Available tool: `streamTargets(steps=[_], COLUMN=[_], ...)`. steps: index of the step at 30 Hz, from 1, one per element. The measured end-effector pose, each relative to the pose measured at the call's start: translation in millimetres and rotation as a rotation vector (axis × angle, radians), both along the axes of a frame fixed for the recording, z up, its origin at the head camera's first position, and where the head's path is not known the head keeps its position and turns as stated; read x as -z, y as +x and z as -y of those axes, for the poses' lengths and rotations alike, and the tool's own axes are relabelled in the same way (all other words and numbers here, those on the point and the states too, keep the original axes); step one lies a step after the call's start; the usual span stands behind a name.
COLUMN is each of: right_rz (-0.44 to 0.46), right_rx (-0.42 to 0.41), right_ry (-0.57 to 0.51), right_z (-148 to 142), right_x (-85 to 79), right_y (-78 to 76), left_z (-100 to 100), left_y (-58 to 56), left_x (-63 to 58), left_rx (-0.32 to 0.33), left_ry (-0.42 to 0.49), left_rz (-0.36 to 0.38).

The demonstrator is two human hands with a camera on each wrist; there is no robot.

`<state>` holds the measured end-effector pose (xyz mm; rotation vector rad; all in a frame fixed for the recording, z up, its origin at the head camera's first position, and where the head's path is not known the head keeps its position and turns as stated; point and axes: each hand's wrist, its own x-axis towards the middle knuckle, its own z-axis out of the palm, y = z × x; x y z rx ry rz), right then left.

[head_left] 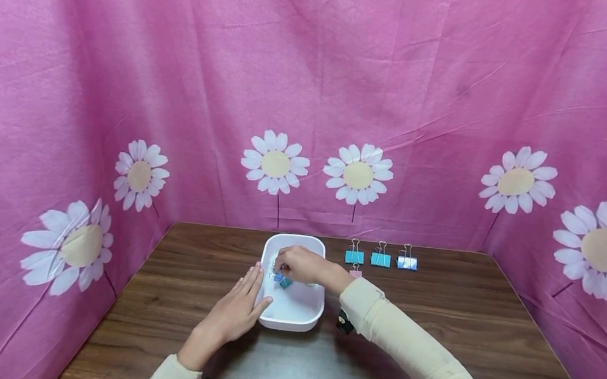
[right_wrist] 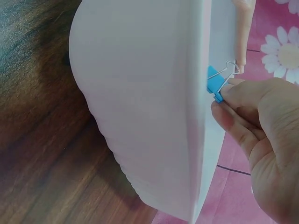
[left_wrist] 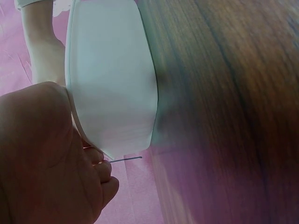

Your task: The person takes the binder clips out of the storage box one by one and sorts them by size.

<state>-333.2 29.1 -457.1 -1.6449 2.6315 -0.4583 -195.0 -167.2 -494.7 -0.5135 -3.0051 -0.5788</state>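
Note:
A white plastic tray [head_left: 291, 319] stands on the table. My right hand [head_left: 301, 265] reaches over its right side, and its thumb and fingers pinch a blue binder clip [right_wrist: 217, 83] with wire handles. A teal binder clip [head_left: 286, 282] shows inside the tray just below those fingers; the knuckles hide part of the tray's contents. Against the tray's left wall rests my left hand [head_left: 237, 305], fingers straight along the rim and thumb over the near part. In the left wrist view the left hand [left_wrist: 56, 149] lies beside the tray's wall [left_wrist: 112, 84].
Right of the tray, a row of binder clips lies near the table's back edge: two teal ones [head_left: 354, 257] [head_left: 381, 260] and a blue-and-white one [head_left: 407, 263]. A pink clip [head_left: 356, 273] sits in front, partly behind the right wrist. A pink flowered curtain [head_left: 325, 82] surrounds the wooden table [head_left: 460, 326].

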Motion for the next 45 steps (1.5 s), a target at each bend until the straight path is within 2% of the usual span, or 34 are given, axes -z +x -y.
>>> streamTargets(steps=[10, 21, 31, 39, 45], right_rz=[-0.044, -0.034, 0.03, 0.05, 0.039], right_rx=[-0.029, 0.047, 0.091, 0.136, 0.165], right_ry=[-0.051, -0.094, -0.15, -0.197, -0.233], right_z=[-11, -27, -47, -62, -74], right_x=[-5.1, -18.0, -30.0, -31.4, -32.9], right_y=[-1.0, -0.3, 3.3, 2.7, 3.1], left_z=[-1, -3, -4, -4, -3], left_y=[-0.3, 0.1, 1.4, 2.8, 2.5], left_x=[0.8, 1.0, 1.2, 1.0, 2.4], left_rx=[-0.018, -0.034, -0.042, -0.045, -0.046], left_ry=[-0.022, -0.062, -0.077, -0.075, -0.063], left_rz=[0.01, -0.014, -0.013, 0.0, -0.018])
